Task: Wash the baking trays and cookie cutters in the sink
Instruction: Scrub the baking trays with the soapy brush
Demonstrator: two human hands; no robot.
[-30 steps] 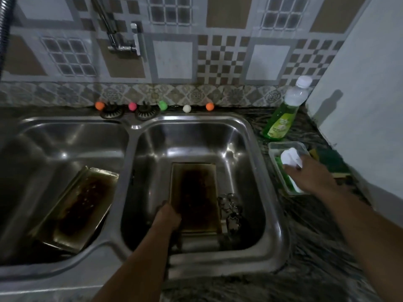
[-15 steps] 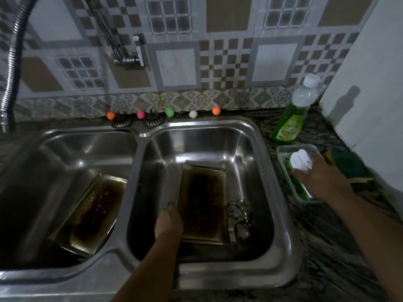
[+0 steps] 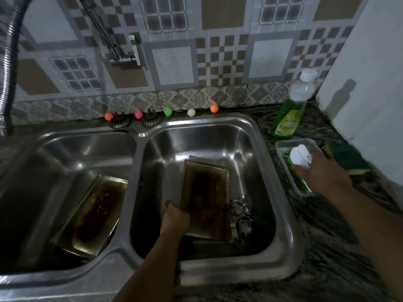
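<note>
Double steel sink (image 3: 283, 225) set in a dark stone table (image 3: 327, 247). Right basin: a stained baking tray (image 3: 207, 199), tilted, its near left corner held in the grip of the left hand (image 3: 175, 219), fingers curled round the edge; cookie cutters (image 3: 242, 216) lie just beside it. Left basin: a second tray (image 3: 93, 212), leaning. The right hand (image 3: 322, 173) rests on a white-capped bottle (image 3: 299, 156) in a clear tub (image 3: 281, 149); whether its grip is closed cannot be told.
</note>
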